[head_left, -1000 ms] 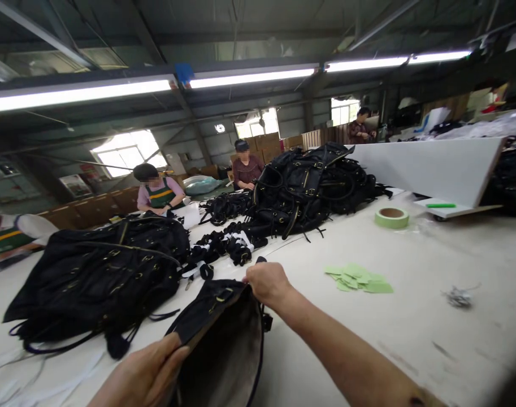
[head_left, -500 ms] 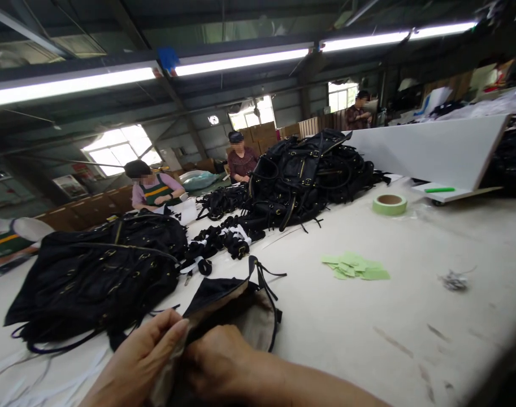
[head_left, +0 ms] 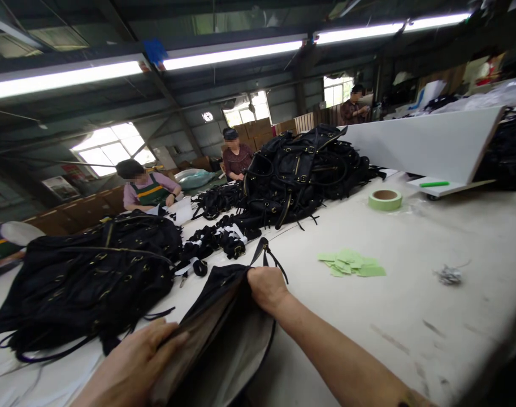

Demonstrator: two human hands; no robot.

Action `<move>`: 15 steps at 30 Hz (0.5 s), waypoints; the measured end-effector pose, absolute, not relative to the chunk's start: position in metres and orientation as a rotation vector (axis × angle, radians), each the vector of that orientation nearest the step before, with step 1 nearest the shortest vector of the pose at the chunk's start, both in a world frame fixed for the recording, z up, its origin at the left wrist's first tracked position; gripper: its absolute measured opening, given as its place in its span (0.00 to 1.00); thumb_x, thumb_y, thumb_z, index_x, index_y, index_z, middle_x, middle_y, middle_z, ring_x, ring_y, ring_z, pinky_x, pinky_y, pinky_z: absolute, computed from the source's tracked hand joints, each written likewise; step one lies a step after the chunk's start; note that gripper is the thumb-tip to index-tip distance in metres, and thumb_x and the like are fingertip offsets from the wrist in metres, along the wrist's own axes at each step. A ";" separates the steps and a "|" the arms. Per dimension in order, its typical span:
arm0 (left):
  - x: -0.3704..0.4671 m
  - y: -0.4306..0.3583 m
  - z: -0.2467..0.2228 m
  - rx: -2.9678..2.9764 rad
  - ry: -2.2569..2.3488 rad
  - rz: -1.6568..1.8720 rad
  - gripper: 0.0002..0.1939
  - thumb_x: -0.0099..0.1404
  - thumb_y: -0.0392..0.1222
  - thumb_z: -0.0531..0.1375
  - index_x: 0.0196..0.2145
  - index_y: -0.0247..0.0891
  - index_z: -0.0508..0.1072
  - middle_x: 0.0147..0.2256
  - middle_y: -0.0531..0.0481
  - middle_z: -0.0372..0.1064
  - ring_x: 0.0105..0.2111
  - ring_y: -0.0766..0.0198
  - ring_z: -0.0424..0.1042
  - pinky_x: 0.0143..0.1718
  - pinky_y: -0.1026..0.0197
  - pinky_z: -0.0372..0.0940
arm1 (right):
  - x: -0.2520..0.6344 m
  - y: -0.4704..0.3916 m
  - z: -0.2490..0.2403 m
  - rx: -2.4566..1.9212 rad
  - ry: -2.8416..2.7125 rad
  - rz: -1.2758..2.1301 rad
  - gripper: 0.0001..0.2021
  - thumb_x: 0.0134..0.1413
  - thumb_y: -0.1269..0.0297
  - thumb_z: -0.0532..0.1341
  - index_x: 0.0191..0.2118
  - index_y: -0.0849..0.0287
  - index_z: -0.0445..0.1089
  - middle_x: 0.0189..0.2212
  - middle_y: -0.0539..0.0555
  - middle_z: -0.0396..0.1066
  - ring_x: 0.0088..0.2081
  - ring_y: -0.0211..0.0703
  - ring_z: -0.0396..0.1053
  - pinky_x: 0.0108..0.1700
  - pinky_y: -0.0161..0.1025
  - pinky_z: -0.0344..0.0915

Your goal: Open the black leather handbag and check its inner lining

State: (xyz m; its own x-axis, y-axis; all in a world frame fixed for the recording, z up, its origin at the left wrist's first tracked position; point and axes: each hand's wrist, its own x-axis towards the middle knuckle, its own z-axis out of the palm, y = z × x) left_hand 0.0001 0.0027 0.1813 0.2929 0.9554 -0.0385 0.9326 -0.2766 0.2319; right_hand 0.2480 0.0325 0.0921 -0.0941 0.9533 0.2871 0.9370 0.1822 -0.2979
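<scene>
Left hand [head_left: 133, 362], right hand [head_left: 266, 287]: bare, no gloves/rings; forearms w/o sleeves.

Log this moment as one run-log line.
left hand: grips bag near edge | right hand: grips far edge | bag: held open on table

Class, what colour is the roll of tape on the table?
Pale green tape roll, seen clearly in the head view.

A pale worktable [head_left: 410, 282] fills the lower frame, bearing black bag heaps [head_left: 83, 277] at left and centre, green paper slips [head_left: 351, 264] and a tape roll [head_left: 385, 199] upper right.
</scene>
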 end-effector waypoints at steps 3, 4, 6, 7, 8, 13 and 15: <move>0.011 0.015 0.181 2.117 1.675 0.281 0.24 0.59 0.63 0.49 0.30 0.42 0.73 0.32 0.49 0.73 0.38 0.54 0.74 0.43 0.59 0.68 | 0.242 0.021 0.092 -1.633 -2.123 -0.005 0.06 0.55 0.73 0.56 0.37 0.64 0.69 0.35 0.61 0.73 0.36 0.50 0.71 0.33 0.41 0.64; 0.010 0.018 0.179 2.021 1.660 0.342 0.24 0.59 0.63 0.50 0.34 0.42 0.73 0.34 0.50 0.74 0.40 0.54 0.74 0.45 0.61 0.67 | 0.239 0.016 0.092 -1.517 -2.190 -0.031 0.06 0.55 0.70 0.57 0.38 0.62 0.68 0.36 0.59 0.72 0.37 0.48 0.70 0.35 0.41 0.63; 0.006 0.024 0.177 1.896 1.640 0.410 0.25 0.58 0.64 0.53 0.41 0.42 0.72 0.38 0.53 0.75 0.44 0.55 0.73 0.47 0.64 0.65 | 0.231 0.008 0.090 -1.214 -2.325 -0.104 0.08 0.54 0.66 0.59 0.41 0.58 0.68 0.38 0.54 0.71 0.40 0.46 0.67 0.37 0.40 0.61; 0.002 0.027 0.178 1.876 1.653 0.413 0.26 0.57 0.65 0.54 0.42 0.42 0.72 0.39 0.54 0.76 0.46 0.54 0.72 0.47 0.64 0.65 | 0.227 0.006 0.089 -1.085 -2.377 -0.136 0.09 0.54 0.65 0.59 0.41 0.57 0.68 0.37 0.53 0.71 0.40 0.45 0.66 0.37 0.40 0.60; -0.002 0.029 0.180 1.878 1.689 0.407 0.26 0.57 0.65 0.55 0.43 0.42 0.72 0.40 0.55 0.76 0.47 0.53 0.71 0.47 0.64 0.65 | 0.224 0.005 0.087 -1.003 -2.427 -0.158 0.08 0.52 0.65 0.60 0.40 0.57 0.69 0.35 0.52 0.72 0.38 0.45 0.66 0.38 0.41 0.60; -0.012 0.046 0.196 1.971 2.010 0.402 0.23 0.59 0.57 0.55 0.43 0.39 0.75 0.43 0.51 0.77 0.50 0.47 0.69 0.54 0.53 0.60 | 0.218 0.005 0.074 -0.896 -2.757 -0.024 0.06 0.41 0.66 0.64 0.21 0.59 0.68 0.19 0.51 0.68 0.25 0.43 0.63 0.31 0.41 0.59; -0.011 0.050 0.186 1.930 2.042 0.396 0.22 0.59 0.55 0.54 0.41 0.38 0.76 0.43 0.48 0.77 0.50 0.45 0.70 0.56 0.49 0.59 | 0.222 0.002 0.069 -0.885 -2.783 0.014 0.06 0.42 0.63 0.63 0.23 0.59 0.70 0.22 0.52 0.71 0.26 0.44 0.65 0.26 0.40 0.58</move>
State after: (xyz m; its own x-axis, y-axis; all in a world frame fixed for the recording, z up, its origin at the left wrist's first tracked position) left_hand -0.0106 0.0501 0.1864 -0.0501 0.9983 -0.0302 0.9145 0.0580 0.4003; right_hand 0.2217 0.0018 0.0692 -0.7939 0.5719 0.2064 0.5698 0.8183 -0.0757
